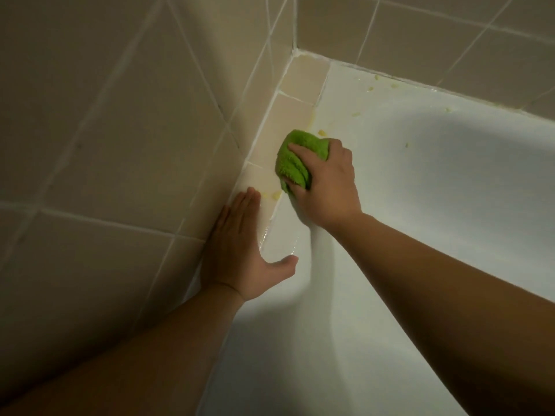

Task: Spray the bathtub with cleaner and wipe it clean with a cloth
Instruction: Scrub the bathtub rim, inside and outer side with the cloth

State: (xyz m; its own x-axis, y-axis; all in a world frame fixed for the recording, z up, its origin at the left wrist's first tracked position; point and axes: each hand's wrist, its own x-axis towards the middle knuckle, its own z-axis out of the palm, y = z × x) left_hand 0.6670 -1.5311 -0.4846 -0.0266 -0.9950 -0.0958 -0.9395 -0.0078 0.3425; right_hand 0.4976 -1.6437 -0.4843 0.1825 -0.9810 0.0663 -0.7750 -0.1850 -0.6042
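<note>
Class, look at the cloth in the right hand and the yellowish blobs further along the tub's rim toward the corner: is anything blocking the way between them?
Nothing visible does. The right hand holds the green cloth, and bare rim runs to the blobs.

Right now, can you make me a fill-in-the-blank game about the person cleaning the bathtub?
1. The cloth is the colour ____.
2. The hand gripping the cloth is the ____ hand.
3. The left hand rests flat, holding ____.
4. The little blobs on the bathtub rim are the colour ____.

Missing words: green; right; nothing; yellow
</note>
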